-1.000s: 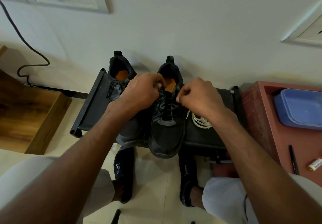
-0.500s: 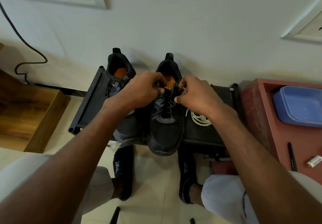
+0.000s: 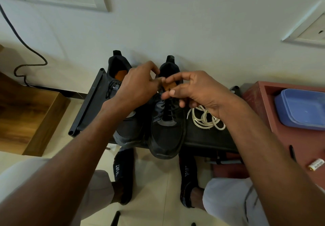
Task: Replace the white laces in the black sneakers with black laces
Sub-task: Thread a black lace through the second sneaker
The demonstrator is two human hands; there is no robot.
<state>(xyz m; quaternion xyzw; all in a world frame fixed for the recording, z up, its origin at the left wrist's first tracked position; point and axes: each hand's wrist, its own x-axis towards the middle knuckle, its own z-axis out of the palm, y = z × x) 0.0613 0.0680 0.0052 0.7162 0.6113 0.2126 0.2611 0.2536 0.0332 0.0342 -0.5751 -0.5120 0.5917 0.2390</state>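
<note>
**Black lace being tied off at right-hand sneaker's collar**

The right-hand sneaker (image 3: 167,129), already threaded with a black lace (image 3: 167,110), is seen standing toe-toward-the-camera on a low black rack (image 3: 207,138). Its lace ends appear to be worked at the collar, at twelve o'clock of the shoe. The left hand (image 3: 139,85) is curled, its fingertips pinched at the lace end; the right hand (image 3: 195,88) is held half-spread, and whether lace is gripped cannot be told. The left-hand sneaker (image 3: 123,113) is set touching it at nine o'clock, also black-laced. The removed white laces (image 3: 205,118) are heaped at three o'clock on the rack. A knot is judged to be in progress; both ends must next be drawn snug. A blue tub (image 3: 300,109) lies further toward three o'clock.
</note>
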